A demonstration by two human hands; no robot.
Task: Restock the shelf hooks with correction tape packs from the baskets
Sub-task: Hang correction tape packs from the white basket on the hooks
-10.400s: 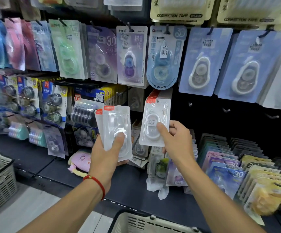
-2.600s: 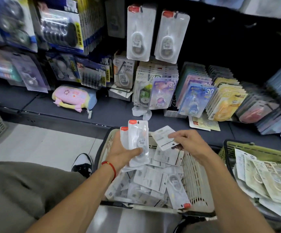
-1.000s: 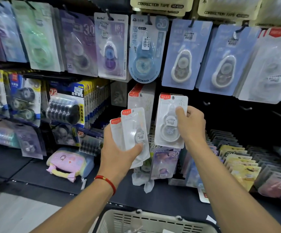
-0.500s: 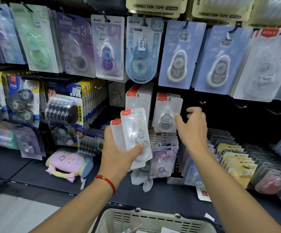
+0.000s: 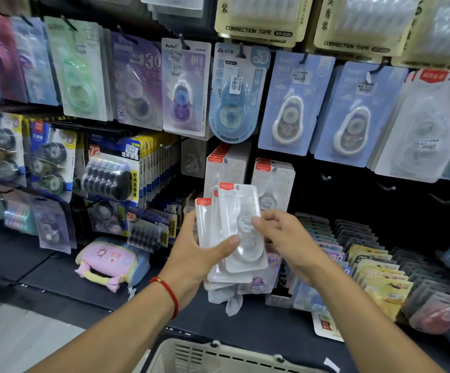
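My left hand (image 5: 197,254) grips a small stack of clear correction tape packs (image 5: 232,230) with red top labels, held upright in front of the shelf. My right hand (image 5: 285,238) pinches the right edge of the front pack in that stack. Behind the stack, two hooks carry the same kind of packs: one bunch (image 5: 222,168) on the left and one bunch (image 5: 272,181) on the right. To their right, bare hooks (image 5: 388,187) stick out of the dark back panel.
A white basket (image 5: 218,354) sits at the bottom edge below my arms. Blue, purple and green tape packs hang in the upper row (image 5: 293,103). Packs stand in rows on the shelf at right (image 5: 374,267). A pink pouch (image 5: 110,262) lies on the shelf.
My right hand let go of the pack it hung on the right hook, came back down and now pinches the front pack in my left hand's stack.
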